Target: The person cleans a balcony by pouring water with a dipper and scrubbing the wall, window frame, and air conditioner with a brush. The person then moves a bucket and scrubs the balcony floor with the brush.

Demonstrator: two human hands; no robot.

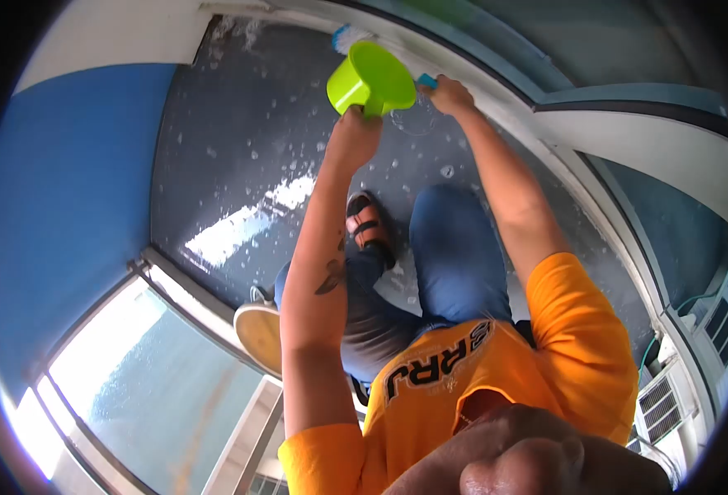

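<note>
My left hand (354, 140) grips the handle of a bright green plastic dipper (349, 81), held out ahead of me above the wet dark floor (248, 140). The dipper's opening faces mostly up and to the right; I cannot tell whether water is in it. My right hand (449, 96) is closed round the blue handle of a scrub brush (347, 37). The brush's blue and white bristles show beyond the dipper, near the foot of the wall. The dipper hides the middle of the brush. Thin streaks of water show just right of the dipper.
White splashes and foam spots lie over the floor. A pale ledge (504, 120) runs along the right, below glass panels. On the left stand a blue wall (75, 165) and a railing with glass (166, 379). A round tan object (258, 334) sits by my left leg; air-conditioner units (662, 406) are at right.
</note>
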